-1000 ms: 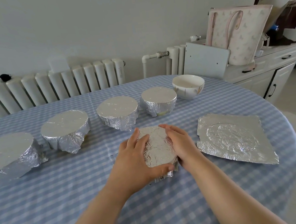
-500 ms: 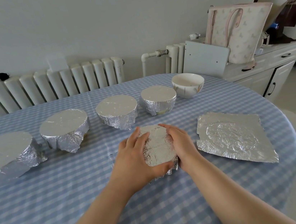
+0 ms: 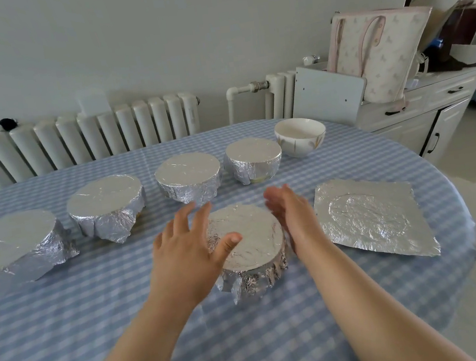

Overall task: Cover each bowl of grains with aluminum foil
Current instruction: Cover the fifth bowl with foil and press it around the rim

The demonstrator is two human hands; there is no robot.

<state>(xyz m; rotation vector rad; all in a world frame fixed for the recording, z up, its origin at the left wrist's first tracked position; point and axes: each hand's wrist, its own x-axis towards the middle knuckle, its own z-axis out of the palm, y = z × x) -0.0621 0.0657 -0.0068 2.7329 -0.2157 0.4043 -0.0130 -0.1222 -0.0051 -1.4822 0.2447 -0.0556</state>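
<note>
A foil-wrapped bowl (image 3: 254,244) stands on the checked tablecloth in front of me. My left hand (image 3: 188,247) hovers at its left side with spread fingers, the thumb over the foil top. My right hand (image 3: 292,212) is flat and straight-fingered at the bowl's right edge. Behind stand several more foil-covered bowls (image 3: 188,174), and at the far right of that row an uncovered white bowl (image 3: 300,135). A loose crumpled foil sheet (image 3: 368,217) lies flat to the right.
The round table (image 3: 70,338) wears a blue-white checked cloth; its edge curves off at the right. White radiators (image 3: 79,137) line the wall behind. A white cabinet (image 3: 421,113) with a pink tote bag (image 3: 380,49) stands at the right.
Both hands have let go of the foil-wrapped bowl and opened, moving slightly apart. The bowl's foil top now shows in full.
</note>
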